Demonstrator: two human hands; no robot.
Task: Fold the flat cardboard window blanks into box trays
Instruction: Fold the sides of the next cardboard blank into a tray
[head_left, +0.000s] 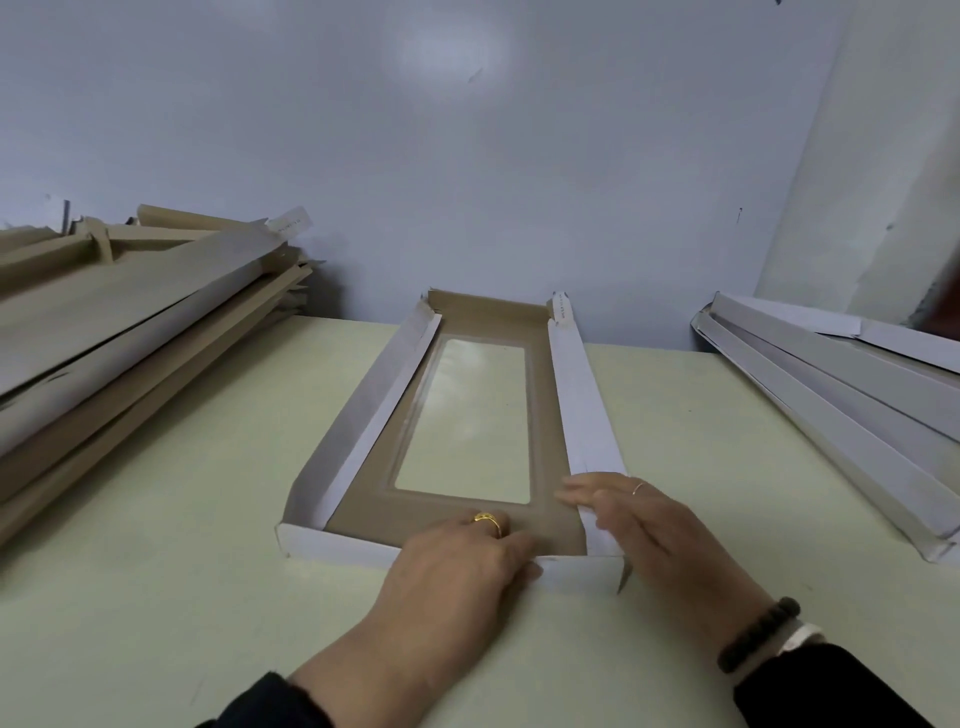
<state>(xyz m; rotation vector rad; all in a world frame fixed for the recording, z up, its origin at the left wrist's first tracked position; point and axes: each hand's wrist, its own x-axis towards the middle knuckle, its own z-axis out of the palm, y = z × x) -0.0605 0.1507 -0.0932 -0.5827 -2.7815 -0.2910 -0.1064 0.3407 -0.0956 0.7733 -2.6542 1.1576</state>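
Observation:
A cardboard window blank (374, 410) lies on the table in front of me, brown inside and white outside, with a clear film window in its middle. Its long sides and far end stand folded up. My left hand (457, 566) sits over the near end wall, fingers curled over its edge onto the brown floor. My right hand (639, 525) lies with straight fingers pressing the near end of the right side wall inward at the near right corner.
The pale green table (156, 597) meets a grey wall at the back. A thick stack of brown flat blanks (130, 322) fills the left side. White folded pieces (841, 395) are stacked along the right edge.

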